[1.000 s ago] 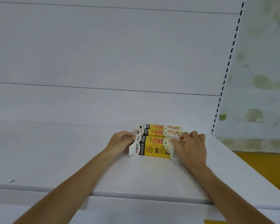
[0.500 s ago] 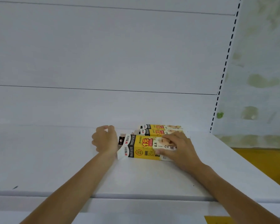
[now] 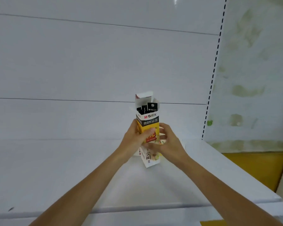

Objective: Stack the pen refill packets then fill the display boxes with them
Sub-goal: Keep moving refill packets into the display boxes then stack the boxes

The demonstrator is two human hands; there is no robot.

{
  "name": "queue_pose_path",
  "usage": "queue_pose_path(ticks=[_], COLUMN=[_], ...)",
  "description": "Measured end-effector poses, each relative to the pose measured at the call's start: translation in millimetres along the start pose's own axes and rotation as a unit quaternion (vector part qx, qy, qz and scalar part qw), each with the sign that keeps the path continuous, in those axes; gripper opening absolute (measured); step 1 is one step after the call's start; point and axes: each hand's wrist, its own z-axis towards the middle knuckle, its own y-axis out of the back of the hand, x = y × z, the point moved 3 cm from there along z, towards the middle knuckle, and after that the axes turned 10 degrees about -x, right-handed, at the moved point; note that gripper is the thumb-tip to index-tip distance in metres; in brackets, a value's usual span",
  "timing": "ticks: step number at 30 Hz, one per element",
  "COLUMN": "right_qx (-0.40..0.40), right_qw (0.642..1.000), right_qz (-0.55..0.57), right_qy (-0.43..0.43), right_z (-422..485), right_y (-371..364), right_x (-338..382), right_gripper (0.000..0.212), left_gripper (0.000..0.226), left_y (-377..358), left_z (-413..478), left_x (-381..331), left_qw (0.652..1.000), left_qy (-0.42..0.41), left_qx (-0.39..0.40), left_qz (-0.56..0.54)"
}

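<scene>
Above the shelf [image 3: 72, 168], the display box [image 3: 148, 121] stands upright between both hands — left hand [image 3: 134, 141] fingers wrapped round its middle, right hand [image 3: 170, 144] fingers curled against its side — open mouth up

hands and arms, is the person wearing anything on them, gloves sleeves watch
Nothing worn shows. The left hand and right hand have no gloves, rings or watch, and the left arm and right arm are uncovered to the frame edge, no sleeve in view.
</scene>
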Motion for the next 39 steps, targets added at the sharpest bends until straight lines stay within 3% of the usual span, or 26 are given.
queue_pose_path(ticks=[4,9,13,18,21,23,25,28,32,37,39], right_qx=[0.027,0.033,0.093,0.139,0.034,-0.068,-0.094,-0.066,-0.002,0.087,0.118], right_qw=[0.997,0.988,0.988,0.985,0.998,0.989,0.979,0.977,0.99,0.963,0.954], right_qz=[-0.07,-0.147,-0.118,-0.099,-0.012,-0.039,-0.098,-0.168,-0.125,-0.238,-0.265], right_qy=[-0.004,0.043,-0.037,0.004,0.056,0.123,0.15,0.113,0.064,0.094,0.08], right_z=[-6,19,-1,15,26,37,48,60,59,48,51], right_y=[6,27,12,24,35,42,47,52,47,40,41], right_x=[-4,30,-7,18,45,62,75,80,78,83,90], right_gripper=[0.049,0.052,0.052,0.063,0.057,0.03,0.01,0.018,0.031,0.03,0.044], left_gripper=[0.03,0.037,0.04,0.041,0.04,0.04,0.044,0.055,0.057,0.058,0.057], left_y=[-5,-4,-5,-2,-5,-6,-7,-6,-6,-7,-7], left_z=[-3,10,-8,-5,-8,-9,-10,-12,-11,-11,-10], left_x=[7,-15,20,23,32,40,48,59,63,65,66], left_qw=[0.995,0.995,0.992,0.989,0.99,0.991,0.991,0.99,0.99,0.99,0.991], left_qy=[0.042,0.013,0.045,0.044,0.054,0.061,0.064,0.069,0.068,0.073,0.071], left_qx=[0.072,0.102,0.112,0.128,0.13,0.119,0.112,0.113,0.113,0.111,0.107], left_qz=[0.045,-0.011,0.048,0.054,0.02,0.013,0.02,0.039,0.047,0.04,0.04])
